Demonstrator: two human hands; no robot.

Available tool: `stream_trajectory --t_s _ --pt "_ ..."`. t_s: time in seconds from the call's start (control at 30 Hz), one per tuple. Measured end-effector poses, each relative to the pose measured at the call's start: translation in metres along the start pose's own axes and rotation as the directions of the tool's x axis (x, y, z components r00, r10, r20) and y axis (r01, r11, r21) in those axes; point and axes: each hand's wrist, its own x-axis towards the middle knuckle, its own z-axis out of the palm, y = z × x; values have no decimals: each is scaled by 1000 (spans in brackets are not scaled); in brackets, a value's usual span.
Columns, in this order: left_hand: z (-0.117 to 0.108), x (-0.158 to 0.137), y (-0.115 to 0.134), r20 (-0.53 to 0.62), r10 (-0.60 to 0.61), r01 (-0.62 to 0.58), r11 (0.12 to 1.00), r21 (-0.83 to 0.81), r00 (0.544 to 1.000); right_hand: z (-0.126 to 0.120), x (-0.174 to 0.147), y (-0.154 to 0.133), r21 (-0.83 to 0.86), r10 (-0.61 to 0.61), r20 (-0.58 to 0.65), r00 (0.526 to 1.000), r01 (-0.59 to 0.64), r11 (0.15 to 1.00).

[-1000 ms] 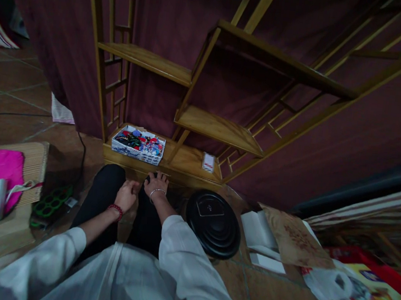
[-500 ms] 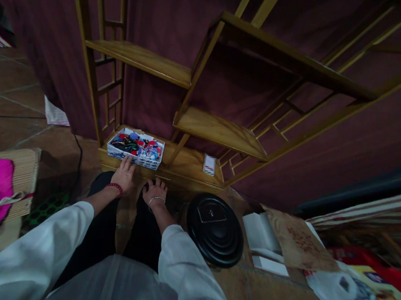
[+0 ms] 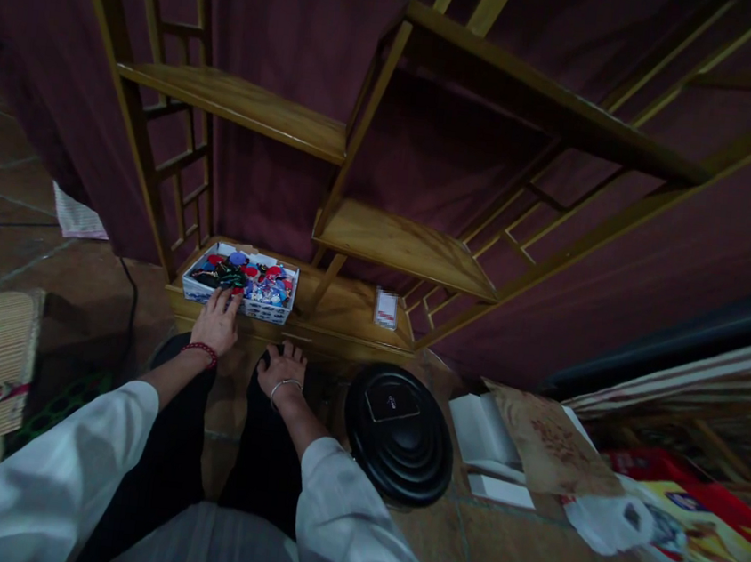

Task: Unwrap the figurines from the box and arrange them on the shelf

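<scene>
A white box with a blue pattern (image 3: 266, 312) sits on the bottom shelf at the left, filled with small red, blue, black and clear trinkets (image 3: 252, 275). My left hand (image 3: 216, 322), with a red beaded bracelet, reaches to the box's front edge. Its fingers are stretched out and the tips lie over the rim by the dark trinkets; whether they touch any I cannot tell. My right hand (image 3: 282, 368), wearing a silver bangle, rests spread on my right knee and holds nothing.
A wooden shelf unit (image 3: 407, 240) stands ahead, with a white card (image 3: 386, 307) on its bottom board. To the right are a round black lidded bin (image 3: 398, 435), white boxes (image 3: 490, 436), a brown paper bag (image 3: 550, 442) and colourful packaging (image 3: 703, 539). A woven mat (image 3: 12, 350) lies left.
My left hand has moved forward, its fingertips now over the box's front rim. My right hand stays on the knee. The view has shifted slightly, with the left-hand things sliding toward the edge.
</scene>
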Motion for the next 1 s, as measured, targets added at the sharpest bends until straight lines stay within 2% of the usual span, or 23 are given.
stream_trajectory --t_s 0.27,0.37,0.47,0.7,0.87,1.0 --pt "8 17 -15 39 -3 0 996 88 999 5 2 -6 -20 -8 10 1000 8 1000" --pt "13 22 -13 26 -60 57 993 103 998 6 3 -8 -28 -13 17 1000 14 1000" --pt "18 25 -10 -3 -100 100 991 84 995 7 4 -9 -29 -18 27 999 19 999" --pt "22 27 -15 -18 -113 112 994 -8 993 6 2 -6 -7 -23 19 1000 23 1000" --pt "23 28 -13 29 -65 67 996 -64 997 5 0 -8 -11 -30 11 999 30 999" --pt "25 29 -7 -6 -61 60 993 -98 998 4 -1 -8 -14 -34 7 999 35 999"
